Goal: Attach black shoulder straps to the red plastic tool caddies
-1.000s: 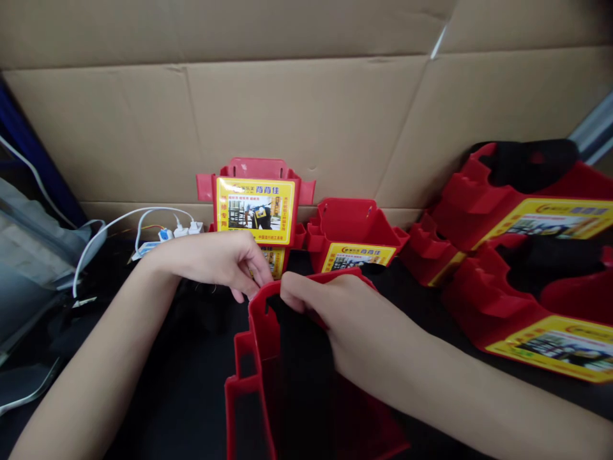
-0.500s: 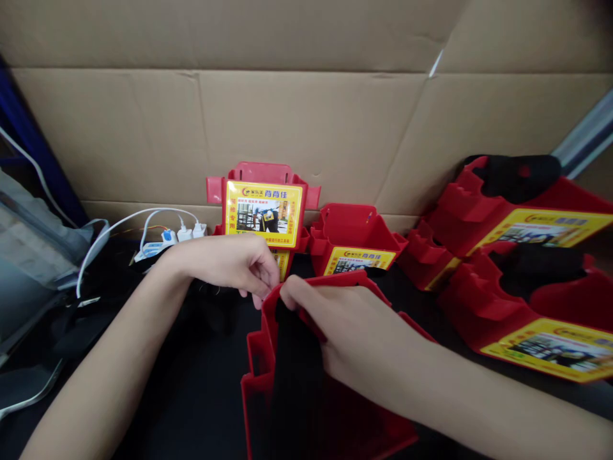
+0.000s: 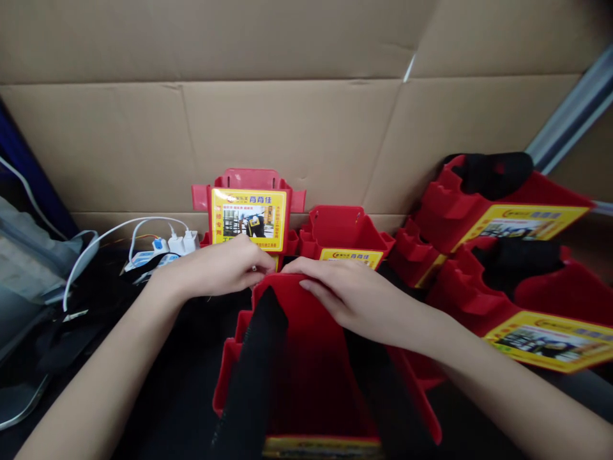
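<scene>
A: The red box (image 3: 316,358) has swung round since half a second ago: its mouth now faces the wearer more squarely, and the right strap (image 3: 383,377) has come into view. The right hand (image 3: 354,294) has loosened from a fist into a flatter hold.

B: Hold of what, exactly?

A: The box's far rim, with the thumb inside the panel and the fingers lapped over the back. The left hand (image 3: 230,265) has its fingers curled nearly closed at the rim's left corner, just above the left strap (image 3: 253,358). Whether they pinch a strap end behind the panel, I can't tell.

B: So which step is this?

A: Fitting or checking the left strap at that corner, I'd judge. The next move seems to call for a steady rim on the right and fine fingerwork on the left.

B: And how does the box lie?

A: Front and centre, over the black table (image 3: 177,364); its base is hidden. The high back panel is toward the cardboard wall (image 3: 292,140), the yellow-edged front toward the wearer, the mouth upward. Its long axis, side pocket to side pocket, looks to run left to right.
</scene>
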A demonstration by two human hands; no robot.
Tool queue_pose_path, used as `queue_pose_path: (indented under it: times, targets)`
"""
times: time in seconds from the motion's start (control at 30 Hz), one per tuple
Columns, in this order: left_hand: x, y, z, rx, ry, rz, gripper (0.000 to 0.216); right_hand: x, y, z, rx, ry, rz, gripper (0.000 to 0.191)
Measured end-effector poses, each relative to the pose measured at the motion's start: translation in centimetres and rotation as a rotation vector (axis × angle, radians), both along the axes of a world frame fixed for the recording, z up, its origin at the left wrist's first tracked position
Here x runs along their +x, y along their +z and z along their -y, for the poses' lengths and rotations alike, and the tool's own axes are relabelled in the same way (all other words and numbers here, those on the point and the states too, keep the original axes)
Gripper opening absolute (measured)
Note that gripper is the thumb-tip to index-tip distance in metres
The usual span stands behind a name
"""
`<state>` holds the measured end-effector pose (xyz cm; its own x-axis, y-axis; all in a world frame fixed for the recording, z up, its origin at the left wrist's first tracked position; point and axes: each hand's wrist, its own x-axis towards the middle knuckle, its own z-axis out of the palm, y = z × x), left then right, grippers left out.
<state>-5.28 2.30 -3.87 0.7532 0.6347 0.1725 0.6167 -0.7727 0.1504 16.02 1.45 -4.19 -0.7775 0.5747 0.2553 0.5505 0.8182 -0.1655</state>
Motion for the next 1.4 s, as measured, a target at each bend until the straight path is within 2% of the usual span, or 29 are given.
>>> queue_pose_path:
  times: [0.3,0.43,0.53,0.67,0.73,0.8,0.87,0.93,1.07,1.13,1.2,1.27,1.33,1.4]
  targets:
    - [0.4,-1.3,-1.7,0.082,-0.117,0.091,0.019,1.1,0.2,-0.7,-0.018,0.012,-0.060,0.031]
    - [0.4,-1.9,-2.2,0.187,-0.069,0.073,0.021,1.3,0.6,-0.4,-0.051,0.035,-0.085,0.031]
    - [0.1,-2.4,-2.8,0.288,-0.038,0.083,0.020,1.0,0.9,0.6,-0.127,0.095,-0.026,0.031]
    - [0.0,-2.3,-2.8,0.349,0.007,0.069,0.020,0.5,1.0,1.4,-0.183,0.078,-0.066,0.030]
    - [0.2,-2.1,-2.4,0.370,0.045,0.051,0.020,0.7,1.1,0.8,-0.296,0.094,-0.149,0.028]
    - [0.3,-1.8,-2.1,0.385,0.072,0.033,0.021,0.9,1.1,-0.6,-0.501,0.092,-0.214,0.026]
    - [0.5,-1.8,-2.0,0.409,0.095,0.037,0.021,0.9,0.9,-2.4,-0.681,0.022,-0.260,0.029]
    - [0.7,-1.9,-2.1,0.445,0.126,0.060,0.022,0.6,0.2,-4.3,-0.775,-0.061,-0.276,0.034]
    - [1.2,-2.1,-2.1,0.482,0.163,0.138,0.022,-0.6,-2.3,-6.7,-1.052,0.022,-0.345,0.026]
    - [1.5,-1.7,-1.6,0.444,0.181,0.224,0.021,-0.8,-3.4,-7.2,-1.138,0.047,-0.448,0.025]
    - [1.7,-0.9,-0.6,0.316,0.200,0.311,0.023,-0.5,-4.1,-7.5,-1.106,0.017,-0.533,0.028]
    - [1.7,0.0,0.6,0.121,0.163,0.304,0.025,0.2,-4.2,-7.7,-1.003,-0.046,-0.581,0.031]
    - [1.5,0.9,1.6,-0.061,0.070,0.190,0.022,1.3,-3.8,-7.8,-0.879,-0.116,-0.584,0.033]
    - [1.1,1.5,2.1,-0.159,0.004,0.079,0.021,2.7,-3.0,-8.0,-0.742,-0.195,-0.561,0.035]
